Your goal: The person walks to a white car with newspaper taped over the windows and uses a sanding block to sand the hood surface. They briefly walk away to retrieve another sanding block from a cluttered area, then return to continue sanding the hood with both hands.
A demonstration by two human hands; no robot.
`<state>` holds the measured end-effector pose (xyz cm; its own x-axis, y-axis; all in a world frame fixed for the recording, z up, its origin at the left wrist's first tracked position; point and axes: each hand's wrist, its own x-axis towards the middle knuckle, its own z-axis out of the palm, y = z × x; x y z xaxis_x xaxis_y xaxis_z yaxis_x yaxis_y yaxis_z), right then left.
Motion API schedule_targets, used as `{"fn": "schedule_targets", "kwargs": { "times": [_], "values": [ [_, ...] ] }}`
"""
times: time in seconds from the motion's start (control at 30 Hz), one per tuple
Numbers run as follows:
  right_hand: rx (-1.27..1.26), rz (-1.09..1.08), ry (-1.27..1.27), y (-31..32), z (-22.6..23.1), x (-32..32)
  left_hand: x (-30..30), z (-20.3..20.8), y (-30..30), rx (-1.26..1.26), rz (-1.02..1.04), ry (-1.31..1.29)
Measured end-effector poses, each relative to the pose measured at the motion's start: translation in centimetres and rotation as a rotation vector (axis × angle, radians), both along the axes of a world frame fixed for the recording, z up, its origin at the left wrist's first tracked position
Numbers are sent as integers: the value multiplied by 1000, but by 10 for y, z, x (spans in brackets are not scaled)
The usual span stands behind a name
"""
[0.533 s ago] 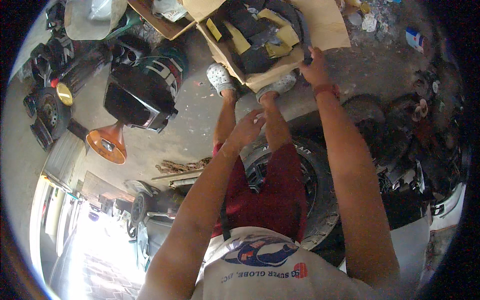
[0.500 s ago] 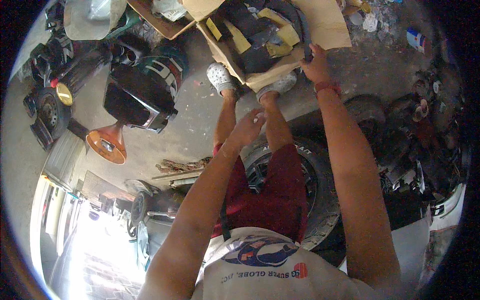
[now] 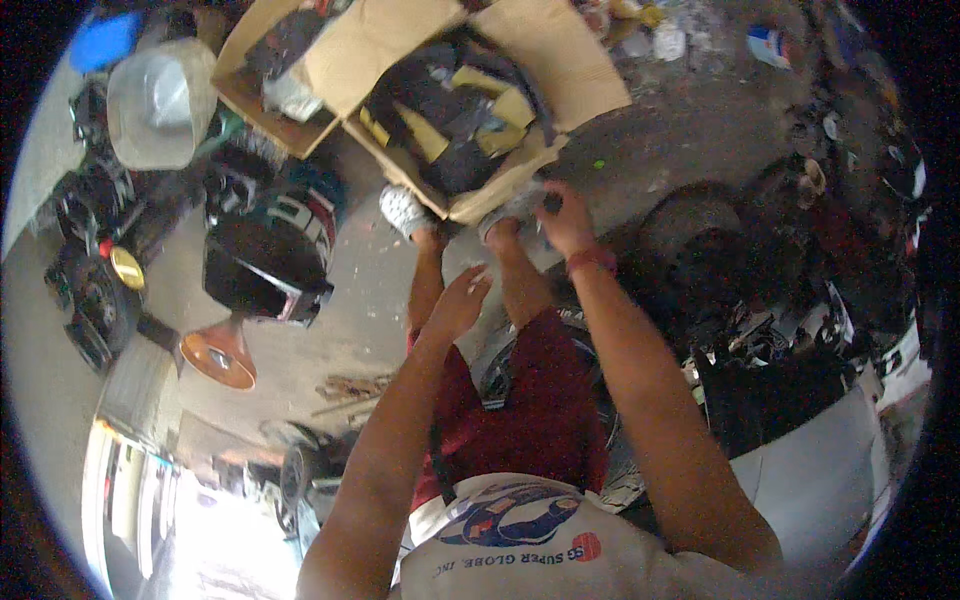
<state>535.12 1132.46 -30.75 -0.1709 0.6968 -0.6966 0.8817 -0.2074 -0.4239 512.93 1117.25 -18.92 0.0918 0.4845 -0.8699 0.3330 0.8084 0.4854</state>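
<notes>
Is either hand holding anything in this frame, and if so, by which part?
The right hand pinches a small dark object at the near edge of the open brown cardboard box; what part it grips cannot be told. The left hand is open, holding nothing.

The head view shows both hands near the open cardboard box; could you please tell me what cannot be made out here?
- Small dark thing in the right hand: too small and blurred to name.
- Contents of the cardboard box: dark and yellow shapes, tangled and blurred.
- Left hand: palm faces away, so whether it holds anything stays hidden.
- Dark clutter at the right rim: shadowed, bent by the fisheye.
</notes>
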Motion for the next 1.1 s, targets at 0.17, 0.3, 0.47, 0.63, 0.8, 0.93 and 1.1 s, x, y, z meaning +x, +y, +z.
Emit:
{"fn": "schedule_targets", "kwargs": {
  "times": [0.17, 0.3, 0.47, 0.63, 0.8, 0.93, 1.1],
  "values": [
    [-4, -44, -192, -64, 90, 90, 18, 0, -56, 320, 287, -13],
    [-30, -349, -309, -100, 185, 165, 7, -31, -112, 82, 272, -186],
    [77, -602, -297, -127, 248, 242, -23, 35, -74, -38, 409, -375],
    [48, -910, -6, -101, 260, 277, 28, 151, 40, 102, -59, -51],
    [17, -979, 361, -26, 267, 278, 158, 163, 123, 190, -24, -60],
    [80, -861, 704, 64, 365, 272, 285, 241, 221, -34, 146, -296],
    [154, -520, 896, 151, 458, 276, 315, 241, 296, 49, 618, -804]
  ]
}}
